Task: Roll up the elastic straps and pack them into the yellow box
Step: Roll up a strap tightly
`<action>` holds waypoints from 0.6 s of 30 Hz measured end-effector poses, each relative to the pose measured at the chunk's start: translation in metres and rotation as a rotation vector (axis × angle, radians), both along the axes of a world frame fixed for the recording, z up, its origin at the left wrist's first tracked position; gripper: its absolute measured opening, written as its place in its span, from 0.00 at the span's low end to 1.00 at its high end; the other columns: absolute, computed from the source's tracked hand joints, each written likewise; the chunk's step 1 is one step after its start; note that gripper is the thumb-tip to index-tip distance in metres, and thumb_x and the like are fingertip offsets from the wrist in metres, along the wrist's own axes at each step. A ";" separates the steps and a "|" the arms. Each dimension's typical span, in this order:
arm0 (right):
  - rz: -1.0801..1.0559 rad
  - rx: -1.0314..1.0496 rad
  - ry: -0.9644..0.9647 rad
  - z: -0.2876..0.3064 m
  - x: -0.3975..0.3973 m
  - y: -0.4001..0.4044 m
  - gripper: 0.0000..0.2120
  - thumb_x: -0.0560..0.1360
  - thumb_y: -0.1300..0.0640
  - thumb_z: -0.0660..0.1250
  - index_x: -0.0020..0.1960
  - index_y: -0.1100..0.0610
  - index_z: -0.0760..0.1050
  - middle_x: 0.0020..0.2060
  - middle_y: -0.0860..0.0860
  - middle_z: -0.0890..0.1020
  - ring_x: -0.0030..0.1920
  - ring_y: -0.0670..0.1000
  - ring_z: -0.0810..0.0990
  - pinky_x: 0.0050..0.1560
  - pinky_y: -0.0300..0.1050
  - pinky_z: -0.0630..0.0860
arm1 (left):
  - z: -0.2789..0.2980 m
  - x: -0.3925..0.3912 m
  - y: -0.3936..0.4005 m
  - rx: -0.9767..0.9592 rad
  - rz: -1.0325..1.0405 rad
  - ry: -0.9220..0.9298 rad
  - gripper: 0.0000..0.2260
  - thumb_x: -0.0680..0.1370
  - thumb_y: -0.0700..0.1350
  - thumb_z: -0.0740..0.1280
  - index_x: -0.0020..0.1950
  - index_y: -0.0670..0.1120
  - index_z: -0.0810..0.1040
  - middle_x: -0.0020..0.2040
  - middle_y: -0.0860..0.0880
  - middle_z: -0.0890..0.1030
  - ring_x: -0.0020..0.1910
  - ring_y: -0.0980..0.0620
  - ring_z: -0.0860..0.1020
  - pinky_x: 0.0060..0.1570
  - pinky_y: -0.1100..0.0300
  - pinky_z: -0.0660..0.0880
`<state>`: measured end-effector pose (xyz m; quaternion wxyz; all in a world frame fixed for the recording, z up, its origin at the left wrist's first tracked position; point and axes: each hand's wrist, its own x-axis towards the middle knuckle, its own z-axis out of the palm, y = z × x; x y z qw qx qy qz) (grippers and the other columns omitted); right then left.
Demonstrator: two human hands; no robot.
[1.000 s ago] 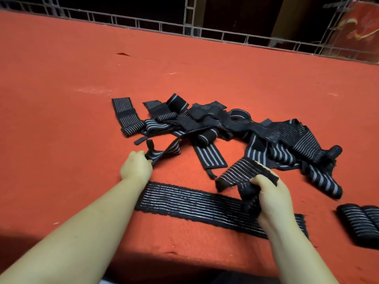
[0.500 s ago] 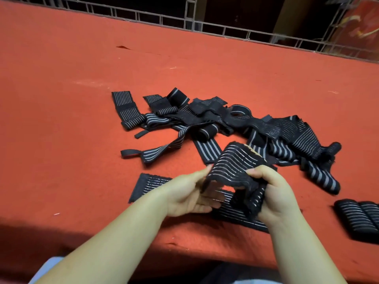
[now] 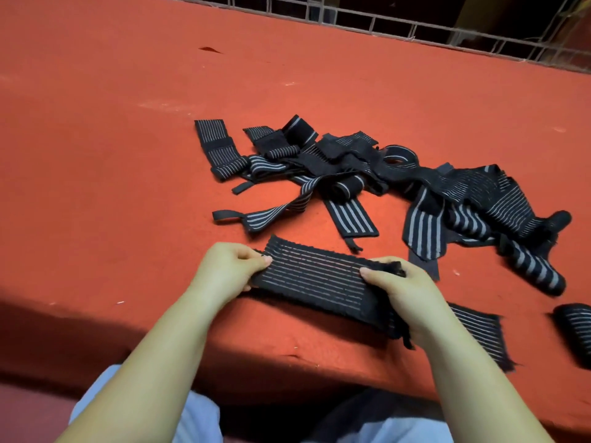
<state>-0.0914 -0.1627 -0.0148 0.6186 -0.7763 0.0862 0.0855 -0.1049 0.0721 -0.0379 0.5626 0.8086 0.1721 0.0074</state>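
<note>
Black elastic with thin pale stripes is what we hold in the head view: one strap point(image 3: 316, 284), stretched flat between our two hands just above the near edge of the red table point(image 3: 128, 161). Our left hand point(image 3: 225, 270) pinches the left end of it, thumb on top and fingers curled under. Our right hand point(image 3: 404, 294) grasps the other side, where the fabric bunches under the fingers; the rest of the strap comes out past the wrist and lies on the table toward the right.

Farther back lies the pile point(image 3: 367, 183) of loose straps, tangled and touching one another. At the right edge we see a roll point(image 3: 574, 330), which looks already finished. The yellow box is not visible in this view.

We judge that we are at the start of rolling this strap: it is straightened, not yet wound. The next move calls for folding one end over tightly and turning it along the length, keeping the edges aligned and some tension, so the roll does not spring open.
</note>
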 end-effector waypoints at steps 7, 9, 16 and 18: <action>-0.034 -0.088 0.032 -0.011 0.013 0.030 0.02 0.72 0.61 0.71 0.40 0.56 0.78 0.36 0.53 0.82 0.37 0.53 0.80 0.42 0.46 0.76 | -0.008 0.006 0.024 0.123 0.053 0.063 0.10 0.73 0.44 0.71 0.32 0.46 0.81 0.22 0.51 0.74 0.26 0.50 0.74 0.42 0.52 0.79; -0.025 -0.110 0.039 -0.011 0.015 0.034 0.02 0.71 0.61 0.71 0.42 0.56 0.78 0.37 0.54 0.83 0.36 0.52 0.80 0.41 0.44 0.76 | -0.009 0.008 0.028 0.138 0.058 0.084 0.09 0.72 0.44 0.72 0.33 0.45 0.82 0.22 0.51 0.74 0.25 0.50 0.74 0.42 0.53 0.79; 0.023 -0.208 0.040 -0.012 0.019 0.041 0.06 0.72 0.60 0.71 0.46 0.61 0.78 0.37 0.54 0.82 0.34 0.50 0.78 0.33 0.39 0.72 | -0.018 0.008 0.035 0.068 0.085 0.141 0.09 0.71 0.43 0.74 0.33 0.44 0.79 0.24 0.49 0.77 0.25 0.51 0.75 0.42 0.54 0.79; 0.015 -0.201 0.061 -0.016 0.020 0.041 0.06 0.72 0.59 0.71 0.46 0.61 0.78 0.37 0.54 0.82 0.34 0.51 0.78 0.33 0.39 0.72 | -0.020 0.008 0.035 0.055 0.105 0.140 0.10 0.70 0.44 0.74 0.31 0.44 0.77 0.23 0.50 0.76 0.24 0.51 0.75 0.40 0.55 0.79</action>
